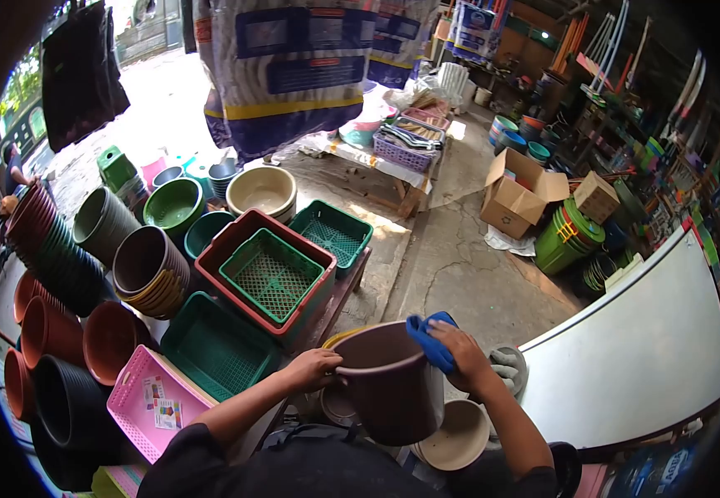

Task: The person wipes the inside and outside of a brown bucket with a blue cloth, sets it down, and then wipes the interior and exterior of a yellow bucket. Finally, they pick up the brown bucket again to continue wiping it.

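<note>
A dark brown plastic pot (pixel 393 402), shaped like a bucket, is held in front of my body, its mouth tilted up. My left hand (pixel 317 369) grips the rim on its left side, fingers curled over the edge. On the opposite side my right hand (pixel 458 353) presses a blue cloth (pixel 431 339) against the rim, the fingers bunched around the fabric. Below the pot, near my lap, sits a beige round pot (pixel 458 436). A yellow rim (pixel 343 334) shows just behind the brown pot.
Stacked pots (pixel 49 241) and a pink basket (pixel 148 390) crowd the left. Green baskets nest in a red tub (pixel 211 261) on the bench. A white panel (pixel 634 349) stands right. An open cardboard box (pixel 513 195) lies ahead; plastic packs (pixel 285 66) hang overhead.
</note>
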Tool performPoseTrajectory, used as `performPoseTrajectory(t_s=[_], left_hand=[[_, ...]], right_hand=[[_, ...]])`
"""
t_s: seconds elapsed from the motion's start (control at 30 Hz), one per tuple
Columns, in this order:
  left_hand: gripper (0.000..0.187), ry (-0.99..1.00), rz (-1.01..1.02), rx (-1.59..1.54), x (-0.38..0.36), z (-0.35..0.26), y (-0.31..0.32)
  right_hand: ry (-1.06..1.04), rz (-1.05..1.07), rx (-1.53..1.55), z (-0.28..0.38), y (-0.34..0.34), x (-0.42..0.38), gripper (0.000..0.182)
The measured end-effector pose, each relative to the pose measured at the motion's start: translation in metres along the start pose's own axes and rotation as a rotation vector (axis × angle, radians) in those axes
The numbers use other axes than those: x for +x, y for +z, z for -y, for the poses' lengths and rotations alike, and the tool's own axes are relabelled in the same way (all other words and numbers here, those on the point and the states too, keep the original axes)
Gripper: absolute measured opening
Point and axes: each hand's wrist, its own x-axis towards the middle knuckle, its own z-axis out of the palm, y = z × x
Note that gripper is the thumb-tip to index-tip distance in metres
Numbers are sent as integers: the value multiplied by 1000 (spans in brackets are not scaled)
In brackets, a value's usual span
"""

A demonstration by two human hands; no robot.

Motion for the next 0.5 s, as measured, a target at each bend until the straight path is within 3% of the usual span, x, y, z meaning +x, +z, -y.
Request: performPoseTrajectory(t_s=[0.07, 0.1, 0.17, 0.2, 0.23, 0.3, 0.33, 0.37, 0.43, 0.5], left_hand=[[33, -124, -34, -132, -1, 0, 14], [33, -118, -35, -134, -1, -4, 16], [35, -537, -71, -593, -5, -14, 20], [34, -568, -18, -716, -15, 7, 38], [34, -566, -15, -716, -23, 8, 43], [41, -544, 25, -1236, -31, 7, 48], [47, -572, 145, -1249, -29, -9, 26], [47, -575, 149, -1251, -29, -10, 30], [52, -380, 122, -1247, -26, -18, 36], [58, -366, 105, -1269, -23, -20, 32]], right_hand=[[35, -167, 39, 5, 6, 2, 67], [38, -168, 33, 16, 5, 3, 67], [107, -58, -73, 48, 6, -1, 70], [37, -33, -60, 56, 19, -3, 68], [-31, -9, -44, 64, 37, -8, 66], [-113, 170, -117, 74, 90, -23, 61], [-108, 170, -115, 87, 99, -25, 61], [-107, 177, -224, 99, 106, -27, 60], [-104, 181, -327, 105, 115, -24, 59], [-98, 40, -407, 94, 124, -14, 60]])
